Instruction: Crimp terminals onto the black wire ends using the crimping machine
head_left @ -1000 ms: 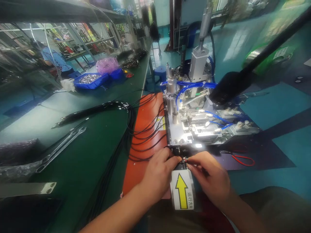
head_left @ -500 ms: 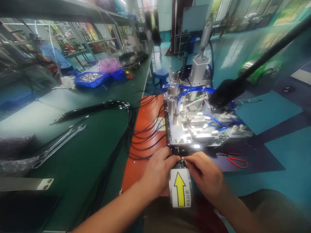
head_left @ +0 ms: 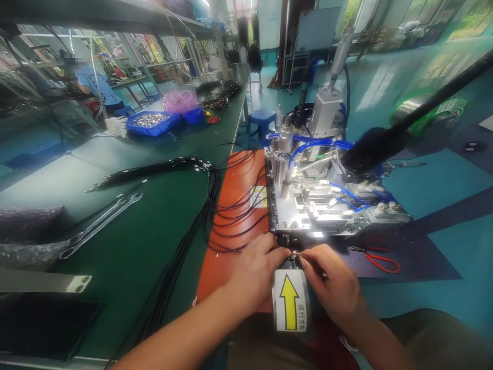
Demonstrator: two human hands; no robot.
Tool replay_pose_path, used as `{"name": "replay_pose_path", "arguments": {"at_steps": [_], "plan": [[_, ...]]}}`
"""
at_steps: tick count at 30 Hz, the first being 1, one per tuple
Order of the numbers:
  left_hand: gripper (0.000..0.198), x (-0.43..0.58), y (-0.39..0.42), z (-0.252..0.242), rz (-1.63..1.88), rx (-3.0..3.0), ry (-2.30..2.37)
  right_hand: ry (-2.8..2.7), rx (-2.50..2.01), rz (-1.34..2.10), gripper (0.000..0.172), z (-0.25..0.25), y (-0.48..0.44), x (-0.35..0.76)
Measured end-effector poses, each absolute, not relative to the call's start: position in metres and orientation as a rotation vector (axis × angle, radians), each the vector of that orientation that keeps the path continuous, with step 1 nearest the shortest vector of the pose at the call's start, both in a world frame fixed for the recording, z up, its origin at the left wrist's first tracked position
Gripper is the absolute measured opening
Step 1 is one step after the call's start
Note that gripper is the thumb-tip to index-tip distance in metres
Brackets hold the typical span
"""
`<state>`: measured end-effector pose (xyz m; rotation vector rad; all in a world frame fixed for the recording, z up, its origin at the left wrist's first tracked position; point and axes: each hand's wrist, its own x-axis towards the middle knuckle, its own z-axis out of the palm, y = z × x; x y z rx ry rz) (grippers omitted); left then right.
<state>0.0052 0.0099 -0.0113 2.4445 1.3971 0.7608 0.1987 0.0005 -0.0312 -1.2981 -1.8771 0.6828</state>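
My left hand is closed at the near end of the machine's black track, thumb and forefinger pressed together; what lies between them is hidden. Facing it, my right hand pinches a small shiny metal piece, too small to make out fully. The fingertips of both hands almost meet there. Just below them sits a white plate with a yellow arrow. Several thin black cables curve over the orange-red board toward the track and my left hand. Beyond my hands stands the metal machine with blue air tubes.
Red-handled pliers lie right of my hands. On the green bench are two wrenches, a black cable bundle and a blue tray of small metal parts. A black lamp-like fixture overhangs the machine. Another person sits far left.
The view has turned slightly left, so everything appears a little farther right. Both hands stay at the same spot on the track, with only slight finger movement.
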Motion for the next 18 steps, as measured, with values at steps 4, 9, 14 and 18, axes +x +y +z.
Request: {"name": "replay_pose_path", "arguments": {"at_steps": [4, 9, 14, 18], "plan": [[0.013, 0.005, 0.010, -0.010, 0.764, 2.440, 1.381, -1.817, -1.381, 0.819, 0.016, -0.026, 0.001, 0.198], [0.012, 0.005, 0.010, -0.011, 0.747, 2.443, 1.370, -1.721, -1.496, 0.982, 0.022, -0.019, -0.001, 0.199], [0.013, 0.005, 0.010, -0.012, 0.749, 2.435, 1.388, -1.666, -1.522, 1.005, 0.022, -0.022, -0.002, 0.197], [0.014, 0.005, 0.009, -0.012, 0.744, 2.429, 1.394, -1.684, -1.543, 0.950, 0.021, -0.024, -0.002, 0.196]]}}
